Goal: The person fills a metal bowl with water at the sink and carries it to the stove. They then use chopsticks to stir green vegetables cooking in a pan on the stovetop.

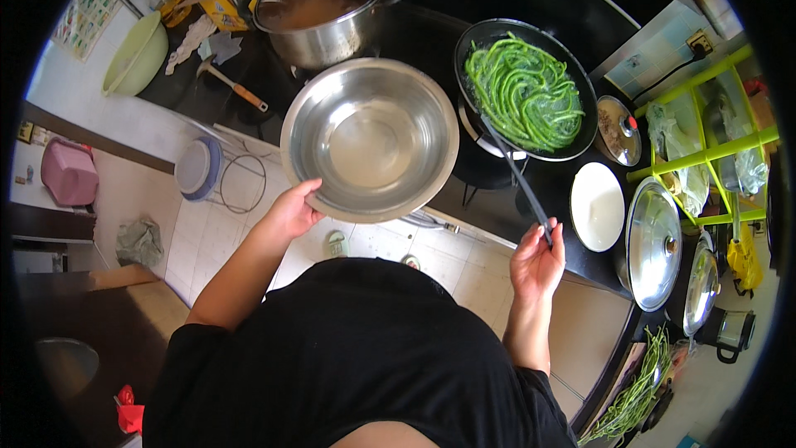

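Observation:
My left hand (294, 207) grips the near-left rim of a wide stainless steel basin (311, 99), thumb over the edge. The basin hangs in front of the counter edge and partly over the stove; its inside looks bare. In my right hand (537, 264) are long dark chopsticks (522, 182), slanting up and left to the near-left edge of a black pan (469, 40). Long green beans (526, 91) lie coiled in that pan, in bubbly liquid. Whether the chopstick tips touch the beans, I cannot tell.
A lidded steel pot (319, 41) stands behind the basin. Right of the pan are a small lidded bowl (618, 133), a white bowl (597, 207), a large glass lid (655, 241) and a green rack (705, 162). A hammer-like tool (232, 83) lies left; raw long beans (634, 394) lie lower right.

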The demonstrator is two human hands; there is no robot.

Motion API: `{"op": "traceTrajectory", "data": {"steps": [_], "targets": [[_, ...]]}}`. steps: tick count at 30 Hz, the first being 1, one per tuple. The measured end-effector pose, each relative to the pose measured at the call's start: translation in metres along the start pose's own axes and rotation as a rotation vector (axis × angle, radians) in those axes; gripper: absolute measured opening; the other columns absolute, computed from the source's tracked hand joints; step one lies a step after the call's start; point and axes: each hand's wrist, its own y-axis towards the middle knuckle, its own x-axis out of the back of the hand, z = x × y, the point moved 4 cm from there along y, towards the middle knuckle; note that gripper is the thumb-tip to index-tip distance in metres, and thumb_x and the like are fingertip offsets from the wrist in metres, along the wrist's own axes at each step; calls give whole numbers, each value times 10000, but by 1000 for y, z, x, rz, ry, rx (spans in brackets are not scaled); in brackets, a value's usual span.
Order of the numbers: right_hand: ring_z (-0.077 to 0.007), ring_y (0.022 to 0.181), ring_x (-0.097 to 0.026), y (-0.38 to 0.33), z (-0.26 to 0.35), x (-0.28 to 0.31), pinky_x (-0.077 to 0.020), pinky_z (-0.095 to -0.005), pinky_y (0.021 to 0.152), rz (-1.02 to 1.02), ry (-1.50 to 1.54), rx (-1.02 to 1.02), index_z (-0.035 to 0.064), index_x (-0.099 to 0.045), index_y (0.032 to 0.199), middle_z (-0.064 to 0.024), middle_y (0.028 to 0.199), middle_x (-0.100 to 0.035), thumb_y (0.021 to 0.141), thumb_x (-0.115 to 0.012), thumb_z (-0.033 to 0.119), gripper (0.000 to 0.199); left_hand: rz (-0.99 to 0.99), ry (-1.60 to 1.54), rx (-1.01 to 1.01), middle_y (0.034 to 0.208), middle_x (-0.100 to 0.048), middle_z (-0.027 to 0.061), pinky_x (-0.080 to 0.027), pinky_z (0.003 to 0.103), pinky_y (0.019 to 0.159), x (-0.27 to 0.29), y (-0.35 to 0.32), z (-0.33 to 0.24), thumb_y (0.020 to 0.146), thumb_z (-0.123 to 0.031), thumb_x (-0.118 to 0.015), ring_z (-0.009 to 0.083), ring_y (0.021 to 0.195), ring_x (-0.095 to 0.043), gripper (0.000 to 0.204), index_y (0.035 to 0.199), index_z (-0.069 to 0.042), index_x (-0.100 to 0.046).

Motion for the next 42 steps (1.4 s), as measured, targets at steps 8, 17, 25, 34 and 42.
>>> {"op": "traceTrajectory", "data": {"steps": [8,17,25,34,42], "targets": [[-211,851,-622,-4,42,13,-533,-287,772,37,-149,120,59,-614,959,-93,884,-653,938,-473,256,243,20,-5,-106,1137,-545,42,-473,336,820,-1,-18,14,881,-359,-559,185,998,-548,421,1186,-87,-458],[-236,874,-616,-23,67,44,-536,-310,787,66,-144,170,5,-606,1017,-169,929,-613,945,-444,221,280,-245,42,-255,1358,-317,200,-397,398,909,8,-37,49,882,-566,-420,302,1158,-453,725,1342,-51,-200],[-233,843,-623,-33,83,33,-531,-306,762,23,-180,209,31,-612,984,-128,899,-648,941,-461,237,259,-275,-19,-266,1399,-253,222,-394,409,904,3,-29,64,896,-589,-330,317,1161,-448,767,1369,-15,-143],[-268,856,-633,-42,119,11,-537,-334,760,141,-280,439,25,-590,1005,-123,951,-648,930,-474,291,300,-403,-81,-413,1394,-253,188,-321,445,992,-5,-25,48,916,-519,-357,327,1253,-317,711,1390,-29,-157],[-321,769,-649,-7,96,-62,-549,-362,694,16,-1131,864,-37,-532,1036,-189,906,-601,934,-475,252,311,-484,128,-730,1401,-270,153,-280,412,1032,0,-40,25,939,-435,-379,286,1282,-287,608,1370,-30,-234]]}}
